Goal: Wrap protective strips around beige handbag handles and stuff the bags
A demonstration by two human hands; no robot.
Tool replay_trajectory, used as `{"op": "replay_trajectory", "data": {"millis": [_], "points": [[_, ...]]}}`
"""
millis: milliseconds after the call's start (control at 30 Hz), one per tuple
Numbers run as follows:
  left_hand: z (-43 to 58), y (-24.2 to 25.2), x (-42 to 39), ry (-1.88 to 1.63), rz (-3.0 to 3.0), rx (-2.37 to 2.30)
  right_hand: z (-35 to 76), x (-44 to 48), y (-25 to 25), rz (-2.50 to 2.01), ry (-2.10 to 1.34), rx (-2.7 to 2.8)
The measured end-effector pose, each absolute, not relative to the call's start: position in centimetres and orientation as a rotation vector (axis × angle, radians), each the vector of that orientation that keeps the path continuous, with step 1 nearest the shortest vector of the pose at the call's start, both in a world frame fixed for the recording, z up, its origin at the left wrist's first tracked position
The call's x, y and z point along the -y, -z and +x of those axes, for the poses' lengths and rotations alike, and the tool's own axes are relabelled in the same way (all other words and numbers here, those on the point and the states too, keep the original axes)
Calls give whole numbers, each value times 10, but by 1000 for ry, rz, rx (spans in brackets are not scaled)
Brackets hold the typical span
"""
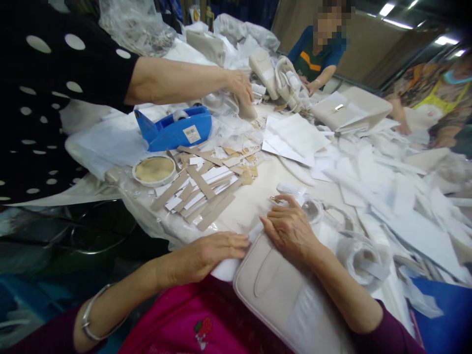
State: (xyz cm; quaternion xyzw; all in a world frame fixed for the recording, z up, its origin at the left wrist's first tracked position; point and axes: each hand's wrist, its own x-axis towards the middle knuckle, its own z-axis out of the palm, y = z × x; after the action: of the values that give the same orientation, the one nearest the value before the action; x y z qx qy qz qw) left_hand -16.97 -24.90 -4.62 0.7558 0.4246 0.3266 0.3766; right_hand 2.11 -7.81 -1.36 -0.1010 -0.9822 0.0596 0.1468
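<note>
A beige handbag (273,290) with piped edges lies tilted against my lap and the table's front edge, a thin cord loop on its face and a translucent film strip across it. My right hand (291,226) is bent over its upper edge, fingers curled and thumb against the rim. A small gold metal piece (274,199) shows by the index finger. On the bag's left side, my left hand (217,250) rests with fingers stretched out over white sheet material (225,269), fingertips near the bag's corner. The left thumb is hidden.
Left of centre are a blue tape dispenser (177,129), a round tin (154,170) and piled card strips (201,189). Clear tape rolls (363,258) and white papers (295,135) lie right. A co-worker's arm (180,81) reaches in from the left; two other people stand opposite.
</note>
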Motion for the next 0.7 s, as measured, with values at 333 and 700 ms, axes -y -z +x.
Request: {"op": "replay_trajectory", "data": {"millis": [333, 700], "points": [[-142, 46, 220, -956, 1569, -1471, 29, 91, -7, -404, -541, 2681], [-112, 31, 192, -930, 1519, -1621, 33, 89, -5, -307, -430, 2719]]}}
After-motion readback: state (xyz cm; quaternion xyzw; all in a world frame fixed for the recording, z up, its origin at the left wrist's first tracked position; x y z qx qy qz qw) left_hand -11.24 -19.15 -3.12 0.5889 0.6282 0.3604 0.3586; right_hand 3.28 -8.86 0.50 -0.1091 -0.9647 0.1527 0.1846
